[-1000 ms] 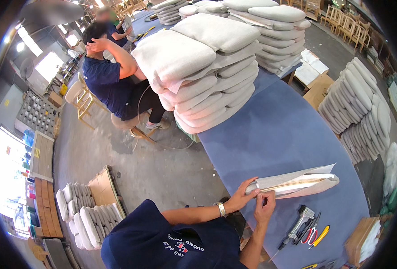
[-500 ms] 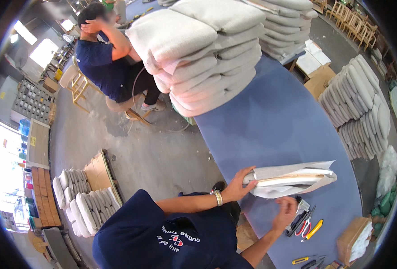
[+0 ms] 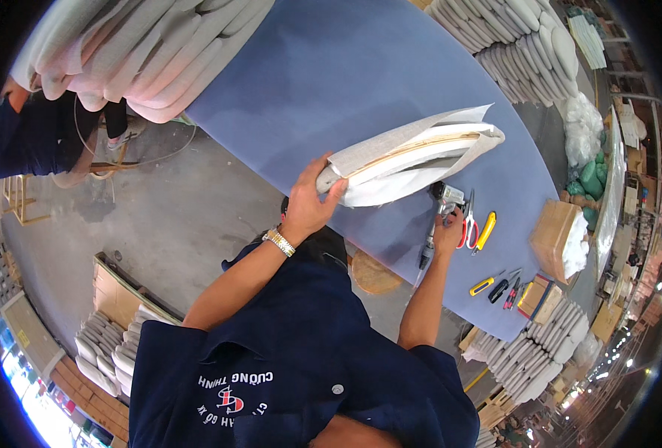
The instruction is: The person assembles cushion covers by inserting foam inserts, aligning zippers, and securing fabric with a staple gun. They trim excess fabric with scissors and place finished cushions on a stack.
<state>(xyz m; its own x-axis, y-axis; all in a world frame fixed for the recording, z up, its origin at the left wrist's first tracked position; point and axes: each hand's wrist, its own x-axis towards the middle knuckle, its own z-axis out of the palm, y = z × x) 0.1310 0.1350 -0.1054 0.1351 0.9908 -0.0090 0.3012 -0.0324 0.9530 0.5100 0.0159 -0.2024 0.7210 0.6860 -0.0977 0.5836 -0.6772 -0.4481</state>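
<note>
My left hand (image 3: 312,198) is closed on the near left end of a seat cushion (image 3: 413,153). The cushion stands tilted on its edge, with grey fabric folded loosely round white padding and a thin wooden board. To the right, my right hand (image 3: 448,231) has its fingers round the handle of a staple gun (image 3: 448,194), which lies on the blue tabletop (image 3: 361,67). Part of the staple gun's body is hidden by the fingers. Just right of this hand lie red-handled scissors (image 3: 471,228) and a yellow utility knife (image 3: 486,231).
Stacked grey cushions (image 3: 152,45) rise at the far left, near a seated person (image 3: 39,138) partly out of view. A cardboard box (image 3: 554,231) with white stuffing stands on the right. A yellow-handled screwdriver (image 3: 482,286) and other small tools lie near the front.
My right hand has come down onto the staple gun and taken hold of it. My left hand still holds the cushion. The whole view has swung to the right.
</note>
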